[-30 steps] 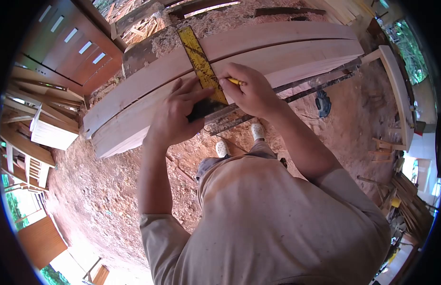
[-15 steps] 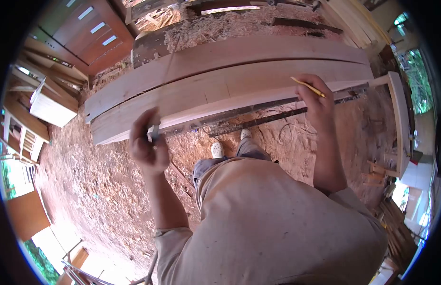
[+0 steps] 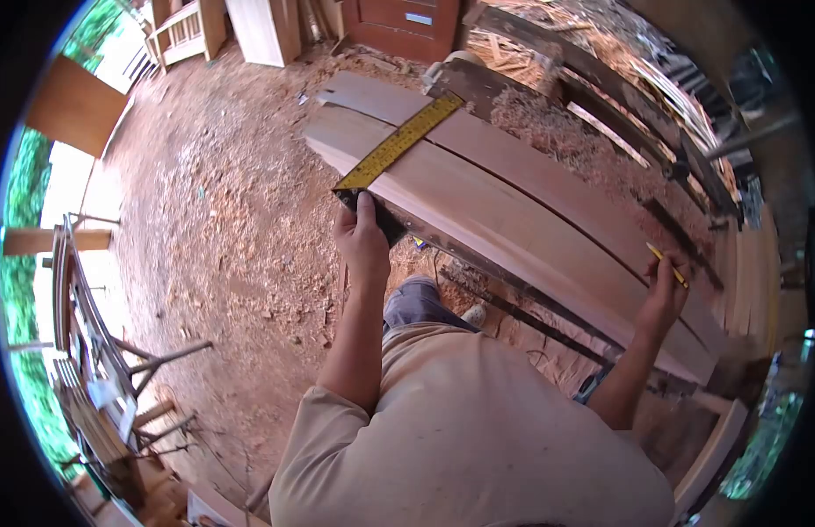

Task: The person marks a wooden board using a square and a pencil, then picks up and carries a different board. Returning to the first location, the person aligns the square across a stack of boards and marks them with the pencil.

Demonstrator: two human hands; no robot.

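across the boards (image 3: 486, 198) lies a square (image 3: 398, 145), markings illegible, left hand (image 3: 365, 237) clasping it, right hand (image 3: 664, 290) pinching a pencil (image 3: 657, 253).

Bright daylight glare at left; curved fisheye edges, black corners.

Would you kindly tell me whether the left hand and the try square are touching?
Touching. The head view shows the left hand at the try square, its thumb lying over the dark stock with no gap visible.

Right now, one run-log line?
left hand: holding try square, blade across two planks | right hand: holding yellow pencil over planks
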